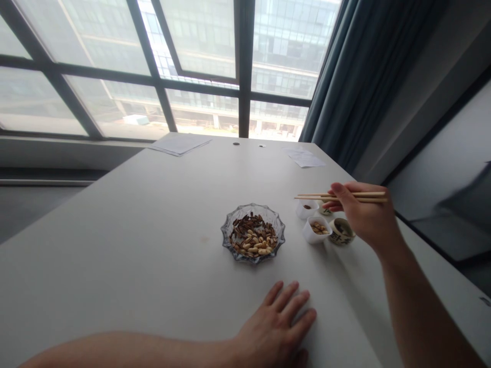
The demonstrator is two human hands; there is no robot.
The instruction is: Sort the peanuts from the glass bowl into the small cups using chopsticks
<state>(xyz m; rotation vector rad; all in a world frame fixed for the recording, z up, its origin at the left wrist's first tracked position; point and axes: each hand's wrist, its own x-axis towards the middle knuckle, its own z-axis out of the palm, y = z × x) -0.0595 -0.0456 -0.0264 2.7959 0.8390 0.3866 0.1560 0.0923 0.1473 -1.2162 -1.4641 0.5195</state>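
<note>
Right hand (pixel 364 217) pinches wooden chopsticks (pixel 341 196), tips at 9 o'clock; white cup (pixel 316 231) at its 7 o'clock. Left hand (pixel 274 332) lies spread open on tabletop (pixel 115 240), glass dish of seeds (pixel 252 234) at its 12 o'clock.

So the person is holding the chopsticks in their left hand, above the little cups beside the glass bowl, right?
Not quite, the hand is wrong. The head view shows the chopsticks in the right hand, not the left. They are above the little cups beside the glass bowl, as you said.
</note>
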